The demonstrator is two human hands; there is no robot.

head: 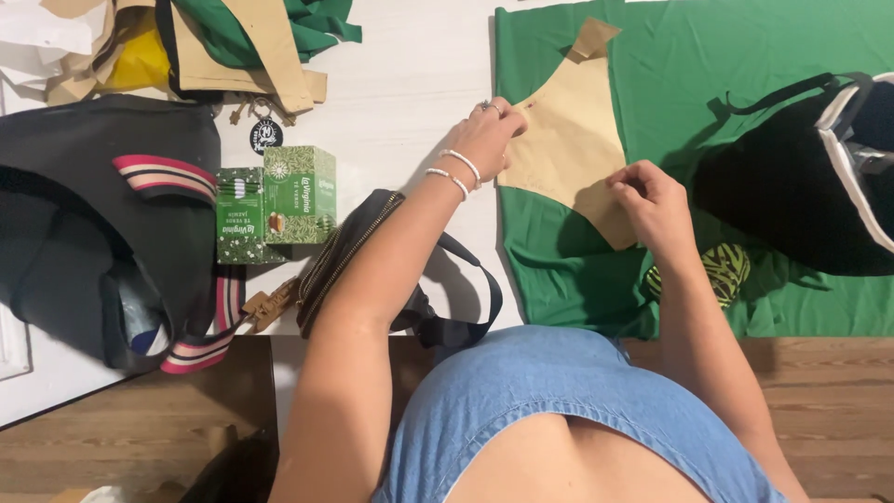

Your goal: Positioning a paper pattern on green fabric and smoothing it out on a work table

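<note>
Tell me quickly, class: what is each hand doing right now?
Left hand: fingers curled, pressing the upper edge of the tan paper pattern piece on the green fabric.
Right hand: fingers closed, pinching the pattern's lower edge.

a tan paper pattern (570, 140) lies flat on a green cloth (745, 56), near the cloth's left edge. the pattern is a curved piece, wide through the middle, with a narrow tab pointing to the far side and a tapering point at its near right. the cloth is spread smooth over the white table, reaching from mid-scene to the right edge, its near edge lying at the table's near edge. the pattern's left edge runs close along the cloth's left border.
</note>
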